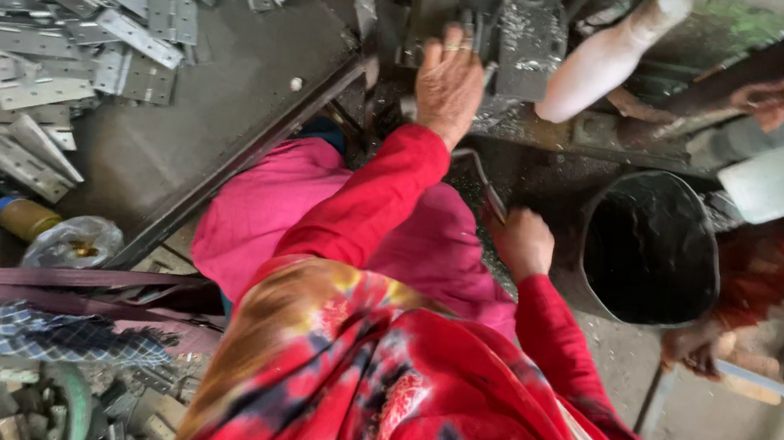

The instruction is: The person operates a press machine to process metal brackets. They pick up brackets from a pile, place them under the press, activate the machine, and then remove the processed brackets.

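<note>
Steel hinges point(66, 16), flat, grey and punched with holes, lay heaped on the dark worktable point(224, 117) at ten o'clock from the person. The left hand point(449, 81) was raised at twelve o'clock against the machine point(480, 10), fingers half curled; whether it gripped a part there could not be told. The right hand point(522, 244) was clenched around a thin bent lever point(483, 177) at two o'clock, beside a black bucket point(651, 249). By the look of it, a piece was being worked in the machine; the next move would probably call for a steady pull on the lever while the left hand stayed clear of the tool.
</note>
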